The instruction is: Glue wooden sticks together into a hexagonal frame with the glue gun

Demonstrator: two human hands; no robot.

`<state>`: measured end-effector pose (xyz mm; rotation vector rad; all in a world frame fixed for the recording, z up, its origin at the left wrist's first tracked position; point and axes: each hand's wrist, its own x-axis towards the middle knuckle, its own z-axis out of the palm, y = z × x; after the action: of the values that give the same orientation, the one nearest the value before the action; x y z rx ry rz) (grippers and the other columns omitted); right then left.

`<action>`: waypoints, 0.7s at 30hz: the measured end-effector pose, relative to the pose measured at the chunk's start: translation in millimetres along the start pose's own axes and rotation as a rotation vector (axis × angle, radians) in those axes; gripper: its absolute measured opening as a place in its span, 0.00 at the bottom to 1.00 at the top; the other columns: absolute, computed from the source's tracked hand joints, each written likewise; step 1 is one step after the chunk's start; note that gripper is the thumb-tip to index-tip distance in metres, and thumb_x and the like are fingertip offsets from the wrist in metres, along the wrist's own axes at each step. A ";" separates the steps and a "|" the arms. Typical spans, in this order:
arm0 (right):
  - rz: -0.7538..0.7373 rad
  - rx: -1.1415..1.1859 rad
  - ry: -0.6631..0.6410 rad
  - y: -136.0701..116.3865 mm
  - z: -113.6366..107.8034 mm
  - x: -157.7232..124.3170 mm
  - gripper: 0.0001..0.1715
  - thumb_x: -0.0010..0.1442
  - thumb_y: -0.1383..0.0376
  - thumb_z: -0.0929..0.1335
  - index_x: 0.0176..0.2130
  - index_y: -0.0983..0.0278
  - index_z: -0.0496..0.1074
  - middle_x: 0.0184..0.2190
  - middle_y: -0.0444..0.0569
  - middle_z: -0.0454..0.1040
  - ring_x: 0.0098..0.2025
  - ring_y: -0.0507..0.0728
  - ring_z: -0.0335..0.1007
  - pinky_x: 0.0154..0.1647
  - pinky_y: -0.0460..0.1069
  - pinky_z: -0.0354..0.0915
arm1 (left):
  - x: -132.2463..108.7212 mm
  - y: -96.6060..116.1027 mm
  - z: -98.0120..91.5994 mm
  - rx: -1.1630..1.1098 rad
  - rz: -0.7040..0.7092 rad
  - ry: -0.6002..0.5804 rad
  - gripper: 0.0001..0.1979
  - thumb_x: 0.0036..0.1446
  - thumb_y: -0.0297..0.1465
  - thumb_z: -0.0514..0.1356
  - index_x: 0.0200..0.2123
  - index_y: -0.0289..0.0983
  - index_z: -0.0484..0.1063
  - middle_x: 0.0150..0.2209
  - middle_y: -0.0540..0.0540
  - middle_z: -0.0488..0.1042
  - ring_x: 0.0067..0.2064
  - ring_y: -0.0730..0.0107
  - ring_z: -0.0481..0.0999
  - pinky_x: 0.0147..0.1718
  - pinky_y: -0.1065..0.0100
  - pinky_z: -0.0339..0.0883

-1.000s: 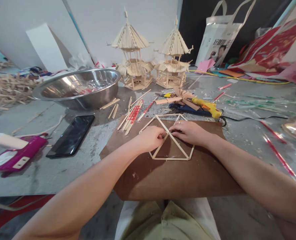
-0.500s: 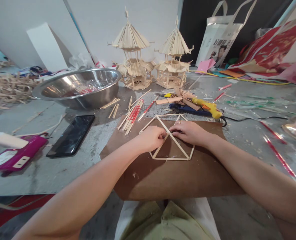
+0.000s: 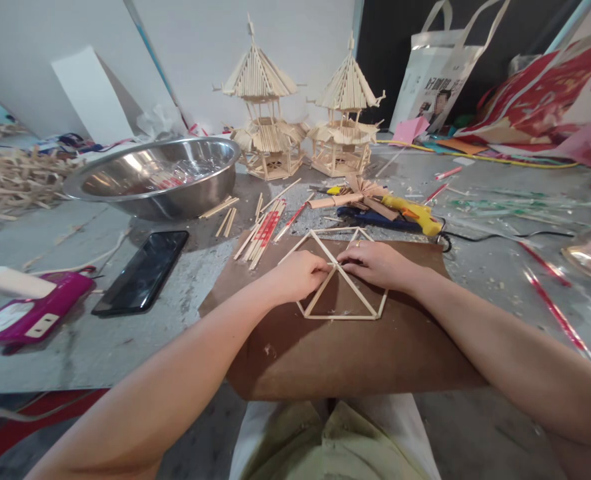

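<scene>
A six-sided frame of thin wooden sticks (image 3: 342, 317) lies on a brown sheet (image 3: 335, 367), with sticks crossing at its middle. My left hand (image 3: 301, 276) is closed at the left of this crossing, its thumb and fingertips pinching a wooden stick. From the right, my right hand (image 3: 376, 263), with a ring on one finger, is curled with its fingertips on a stick beside the same crossing. Both hands cover parts of the frame's left and right sides. Just beyond the frame, a bundle of loose sticks (image 3: 261, 233) rests partly on red-printed wrapping.
Two stick pagodas (image 3: 268, 87) stand at the back. A steel basin (image 3: 175, 200), a black phone (image 3: 142, 272) and a purple power strip (image 3: 60, 303) are on the left. A yellow-and-blue glue gun (image 3: 418, 215) with a black cord lies beyond my right hand.
My left fingers have shifted slightly at the crossing and sit closer together. My right hand and the stick frame look almost unmoved.
</scene>
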<state>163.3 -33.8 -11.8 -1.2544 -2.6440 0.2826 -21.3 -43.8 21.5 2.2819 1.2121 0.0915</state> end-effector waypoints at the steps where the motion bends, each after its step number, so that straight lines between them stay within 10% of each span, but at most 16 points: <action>1: 0.000 -0.001 0.001 -0.2 0.0 0.1 0.15 0.57 0.64 0.59 0.41 0.63 0.69 0.38 0.49 0.73 0.40 0.55 0.66 0.40 0.49 0.60 | -0.1 0.2 -0.1 -0.003 0.002 -0.002 0.14 0.50 0.27 0.49 0.33 0.38 0.74 0.17 0.52 0.68 0.24 0.75 0.67 0.29 0.74 0.59; 21: 0.004 0.020 -0.003 -0.5 -0.3 0.0 0.15 0.57 0.64 0.59 0.41 0.63 0.70 0.37 0.49 0.72 0.39 0.55 0.66 0.40 0.48 0.60 | -2.4 2.5 -1.3 -0.008 0.002 -0.019 0.15 0.49 0.25 0.48 0.33 0.39 0.74 0.19 0.51 0.71 0.24 0.76 0.68 0.29 0.74 0.60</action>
<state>163.1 -34.1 -11.3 -1.2542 -2.6346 0.3105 -21.3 -46.3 24.3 2.2723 1.1979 0.0746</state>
